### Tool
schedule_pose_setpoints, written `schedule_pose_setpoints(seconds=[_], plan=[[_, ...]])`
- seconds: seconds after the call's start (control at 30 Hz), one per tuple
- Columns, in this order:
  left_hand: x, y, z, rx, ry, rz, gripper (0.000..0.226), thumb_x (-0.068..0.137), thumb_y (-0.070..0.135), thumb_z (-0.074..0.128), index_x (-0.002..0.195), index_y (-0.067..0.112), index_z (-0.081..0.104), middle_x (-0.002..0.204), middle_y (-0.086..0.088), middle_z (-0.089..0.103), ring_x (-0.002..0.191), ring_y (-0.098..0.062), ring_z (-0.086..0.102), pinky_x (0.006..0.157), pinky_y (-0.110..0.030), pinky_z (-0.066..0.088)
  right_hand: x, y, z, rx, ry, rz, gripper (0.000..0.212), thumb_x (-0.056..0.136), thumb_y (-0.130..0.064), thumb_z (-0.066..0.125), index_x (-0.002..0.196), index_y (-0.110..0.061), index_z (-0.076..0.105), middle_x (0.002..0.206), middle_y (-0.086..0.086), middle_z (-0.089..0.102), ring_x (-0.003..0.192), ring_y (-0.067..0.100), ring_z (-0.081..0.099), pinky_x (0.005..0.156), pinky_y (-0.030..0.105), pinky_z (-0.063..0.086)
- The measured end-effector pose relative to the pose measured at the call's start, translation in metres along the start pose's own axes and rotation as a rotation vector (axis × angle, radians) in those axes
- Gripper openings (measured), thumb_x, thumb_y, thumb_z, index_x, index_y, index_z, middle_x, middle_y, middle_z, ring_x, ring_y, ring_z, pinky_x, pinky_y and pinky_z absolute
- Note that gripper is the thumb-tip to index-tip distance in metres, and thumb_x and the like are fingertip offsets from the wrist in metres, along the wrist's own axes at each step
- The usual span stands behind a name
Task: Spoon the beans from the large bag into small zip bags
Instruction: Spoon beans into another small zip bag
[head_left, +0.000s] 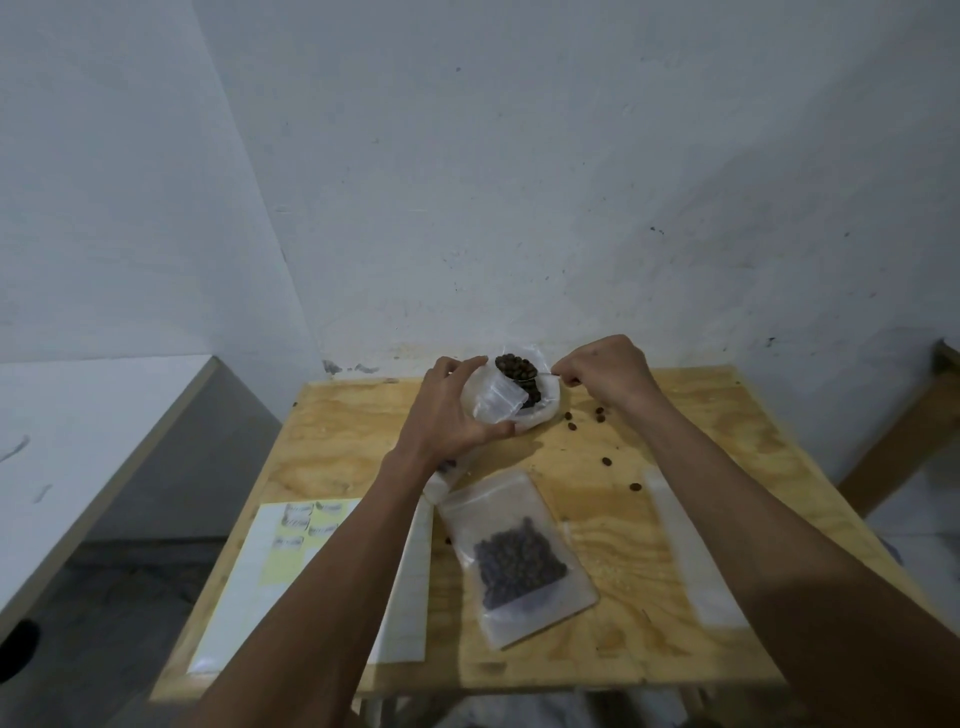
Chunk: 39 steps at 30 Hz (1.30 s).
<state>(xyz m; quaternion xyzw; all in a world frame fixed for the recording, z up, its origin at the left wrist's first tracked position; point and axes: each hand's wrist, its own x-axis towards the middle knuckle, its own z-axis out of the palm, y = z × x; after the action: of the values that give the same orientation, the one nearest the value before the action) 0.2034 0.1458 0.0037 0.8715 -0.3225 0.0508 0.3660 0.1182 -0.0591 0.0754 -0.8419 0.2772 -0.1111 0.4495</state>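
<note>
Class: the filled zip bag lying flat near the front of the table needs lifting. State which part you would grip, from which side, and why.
Pinch the filled zip bag by its empty upper strip near the zip, coming from the far end. It lies flat with its beans gathered toward the near end, so the far end is thin, bare film that fingers can probably close on, and the beans would hang below.
</note>
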Motion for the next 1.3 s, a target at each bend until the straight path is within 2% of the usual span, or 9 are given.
schedule_pose_setpoints(seconds=[0.07, 0.17, 0.27, 0.5, 0.7, 0.87, 1.03, 1.2, 1.3], plan=[[0.000, 0.003, 0.000, 0.003, 0.009, 0.003, 0.111, 0.055, 0.084, 0.070, 0.147, 0.024, 0.051, 0.131, -0.003, 0.051, 0.122, -0.020, 0.050, 0.094, -0.029, 0.040, -0.002, 0.001, 0.004, -0.037, -0.054, -0.055, 0.023, 0.072, -0.014, 0.073, 0.081, 0.007, 0.074, 0.086, 0.028, 0.070, 0.061, 0.021, 0.054, 0.057, 0.031, 0.039], [-0.001, 0.008, 0.000, 0.001, 0.020, 0.026, 0.111, 0.057, 0.085, 0.068, 0.146, 0.021, 0.052, 0.129, -0.005, 0.053, 0.120, -0.019, 0.051, 0.094, -0.029, 0.042, -0.009, -0.001, 0.007, -0.136, -0.126, -0.192, 0.016, 0.085, -0.017, 0.073, 0.092, -0.007, 0.083, 0.094, 0.010, 0.079, 0.080, 0.021, 0.074, 0.067, 0.028, 0.056], [-0.003, 0.008, -0.003, -0.002, 0.013, 0.009, 0.113, 0.056, 0.085, 0.069, 0.148, 0.022, 0.050, 0.132, -0.004, 0.052, 0.122, -0.018, 0.050, 0.095, -0.031, 0.044, -0.011, 0.000, 0.009, -0.155, -0.026, -0.247, 0.013, 0.089, -0.017, 0.072, 0.092, -0.021, 0.084, 0.095, -0.008, 0.079, 0.082, 0.011, 0.073, 0.078, 0.035, 0.063], [0.004, 0.005, -0.002, -0.061, 0.030, -0.025, 0.104, 0.061, 0.070, 0.086, 0.147, 0.026, 0.050, 0.133, 0.001, 0.051, 0.122, -0.016, 0.051, 0.095, -0.029, 0.043, -0.006, 0.012, 0.021, -0.464, 0.171, -0.178, 0.024, 0.088, -0.004, 0.060, 0.074, -0.015, 0.076, 0.074, 0.004, 0.074, 0.057, 0.020, 0.061, 0.046, 0.022, 0.038], [0.012, 0.014, 0.006, -0.240, 0.034, -0.058, 0.088, 0.066, 0.058, 0.090, 0.142, 0.030, 0.056, 0.128, 0.005, 0.056, 0.111, -0.012, 0.057, 0.091, -0.027, 0.047, -0.004, 0.027, 0.038, -0.596, 0.170, -0.219, 0.023, 0.086, 0.004, 0.058, 0.091, -0.008, 0.077, 0.090, 0.012, 0.071, 0.074, 0.030, 0.065, 0.063, 0.035, 0.056], [0.022, 0.023, 0.011, -0.352, 0.088, -0.085, 0.087, 0.063, 0.063, 0.085, 0.139, 0.029, 0.059, 0.127, 0.007, 0.060, 0.111, -0.012, 0.060, 0.093, -0.031, 0.054, -0.001, 0.038, 0.042, -0.417, 0.085, -0.138, 0.021, 0.090, -0.010, 0.067, 0.103, -0.017, 0.083, 0.096, 0.011, 0.078, 0.081, 0.029, 0.071, 0.063, 0.031, 0.053], [0.029, 0.025, 0.013, -0.384, 0.121, -0.085, 0.087, 0.063, 0.062, 0.085, 0.139, 0.029, 0.059, 0.126, 0.007, 0.061, 0.110, -0.010, 0.061, 0.088, -0.024, 0.053, 0.009, 0.041, 0.037, -0.178, -0.033, -0.038, 0.019, 0.087, -0.014, 0.068, 0.092, -0.002, 0.081, 0.094, 0.020, 0.077, 0.087, 0.037, 0.073, 0.068, 0.042, 0.060], [0.025, 0.016, 0.012, -0.300, 0.059, -0.089, 0.082, 0.070, 0.052, 0.091, 0.141, 0.032, 0.056, 0.126, 0.009, 0.056, 0.113, -0.011, 0.056, 0.089, -0.025, 0.046, 0.012, 0.039, 0.032, 0.009, -0.021, 0.090, 0.021, 0.077, -0.012, 0.074, 0.088, 0.005, 0.078, 0.075, 0.022, 0.073, 0.059, 0.024, 0.061, 0.056, 0.033, 0.041], [0.020, 0.011, 0.007, -0.244, 0.042, -0.079, 0.085, 0.068, 0.054, 0.091, 0.142, 0.032, 0.055, 0.128, 0.007, 0.055, 0.113, -0.010, 0.055, 0.088, -0.023, 0.044, 0.010, 0.036, 0.026, 0.026, -0.006, 0.079, 0.018, 0.078, -0.012, 0.076, 0.084, 0.004, 0.079, 0.073, 0.018, 0.073, 0.058, 0.027, 0.067, 0.053, 0.038, 0.050]])
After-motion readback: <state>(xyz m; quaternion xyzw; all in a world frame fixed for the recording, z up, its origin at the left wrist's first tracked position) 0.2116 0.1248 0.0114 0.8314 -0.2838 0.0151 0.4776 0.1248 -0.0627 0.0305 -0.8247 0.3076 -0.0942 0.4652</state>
